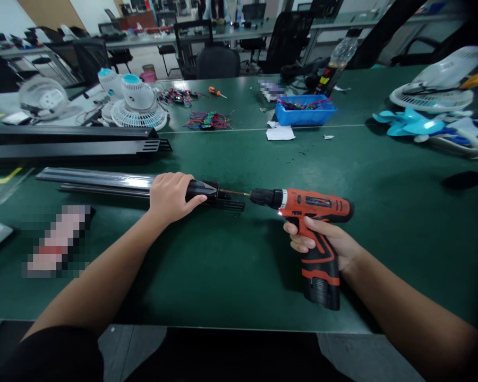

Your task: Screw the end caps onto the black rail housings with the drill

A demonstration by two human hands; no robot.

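Left hand (171, 197) clamped over black rail (135, 187) lying lengthwise on green table (239, 276). Bit is met at the rail's right end by orange drill (302, 204), gripped in right hand (322, 244). Drill best kept level, rail pinned firmly.

Glossy metal rail (103, 180), orange plastic drill (314, 207), matt green tabletop (231, 265).
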